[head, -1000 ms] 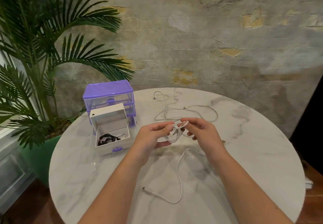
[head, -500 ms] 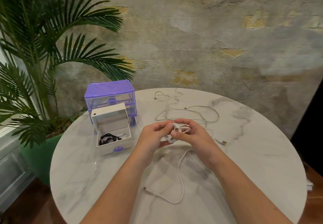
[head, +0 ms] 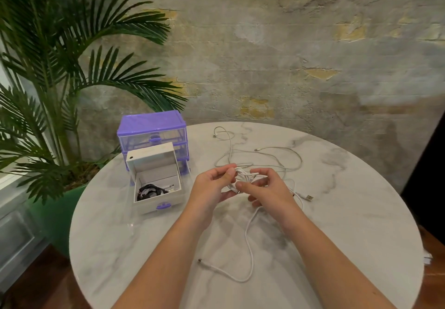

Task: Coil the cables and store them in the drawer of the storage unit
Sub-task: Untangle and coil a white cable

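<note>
My left hand [head: 213, 187] and my right hand [head: 266, 190] hold a small bundle of loops of a white cable [head: 245, 176] between them, above the middle of the round marble table [head: 120, 236]. The cable's free tail [head: 249, 248] hangs down from my right hand and curls on the table toward me. A second white cable [head: 277, 156] lies loose just beyond my hands. The purple storage unit [head: 151, 128] stands at the table's left; its white drawer [head: 156, 202] is pulled out and holds a black coiled cable [head: 150, 190].
A palm plant [head: 60, 67] in a green pot stands left of the table. A rough plaster wall [head: 289, 55] runs close behind. A USB plug [head: 309, 197] lies on the table right of my right hand.
My right hand has brought another turn of the white cable round onto the bundle, and the tail on the table has shifted slightly.
</note>
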Motion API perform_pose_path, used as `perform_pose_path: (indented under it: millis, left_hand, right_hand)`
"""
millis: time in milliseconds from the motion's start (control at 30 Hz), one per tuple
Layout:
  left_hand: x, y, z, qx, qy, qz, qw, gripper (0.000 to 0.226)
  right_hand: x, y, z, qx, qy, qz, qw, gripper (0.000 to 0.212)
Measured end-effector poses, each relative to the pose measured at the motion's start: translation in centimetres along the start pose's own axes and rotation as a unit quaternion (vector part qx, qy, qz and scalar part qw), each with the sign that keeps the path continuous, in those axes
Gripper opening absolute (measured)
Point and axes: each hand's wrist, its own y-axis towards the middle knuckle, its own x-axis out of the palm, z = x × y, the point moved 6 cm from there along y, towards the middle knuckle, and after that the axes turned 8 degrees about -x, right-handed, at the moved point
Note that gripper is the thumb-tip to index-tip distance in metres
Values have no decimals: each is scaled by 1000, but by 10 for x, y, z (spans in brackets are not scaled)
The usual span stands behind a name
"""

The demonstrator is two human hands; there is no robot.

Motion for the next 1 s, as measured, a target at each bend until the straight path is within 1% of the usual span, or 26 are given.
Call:
perform_pose_path:
  millis: [100, 233, 400, 500, 633, 700, 800, 933, 1000]
  left_hand:
    - [0, 1, -1, 7, 15, 13, 1000, 18]
    - [1, 1, -2, 2, 27, 14, 1000, 16]
    - [0, 1, -3, -18, 6, 20, 1000, 16]
    - [-2, 2, -3, -18, 9, 28, 999, 14]
    - [0, 2, -4, -31, -7, 16, 999, 14]
    - [-1, 3, -4, -40, -24, 18, 999, 16]
    - [-4, 5, -4, -48, -72, 21, 996, 17]
    - [-6, 6, -2, -58, -137, 13, 989, 17]
    - [-6, 6, -1, -63, -164, 6, 984, 18]
  right_hand:
    - [2, 1, 0, 18, 3, -9, 1000, 44]
    - [0, 1, 0, 12, -14, -7, 1000, 40]
    - [0, 2, 1, 2, -43, -9, 999, 43]
    - [-3, 4, 3, -18, -69, -3, 997, 45]
    - [-5, 4, 1, -63, -97, 9, 993, 36]
    - [-4, 2, -2, -86, -132, 8, 987, 34]
    - [-6, 2, -3, -97, -208, 3, 973, 30]
    - [-12, 1, -7, -100, -328, 0, 939, 15]
    - [-12, 0, -11, -109, -361, 7, 926, 16]
